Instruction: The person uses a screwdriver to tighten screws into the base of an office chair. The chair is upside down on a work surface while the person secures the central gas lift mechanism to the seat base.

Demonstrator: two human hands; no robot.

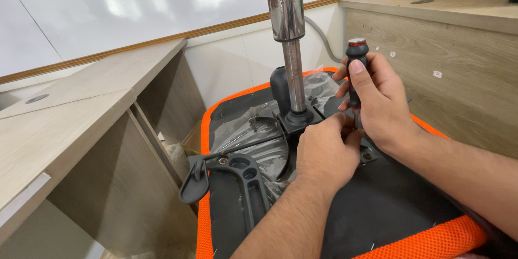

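Gripping the upright screwdriver (356, 73) in a closed fist, the right hand (380, 102) drives downward while the left hand (324, 154), curled at seven o'clock, steadies its tip on the chair mechanism plate (295, 121).

Left forearm enters from lower centre, bare, angled up and right. Left hand (324, 151) palm-down, fingers curled under, knuckles up, fingertips hidden beside right hand. Right forearm enters from right edge, bare, angled up and left. Right hand (377, 102) just above and right of left hand, touching it; fingers wrapped closed around upright screwdriver (356, 70), thumb (360, 78) pressed flat along its handle, nail facing camera. Wrists near-straight.
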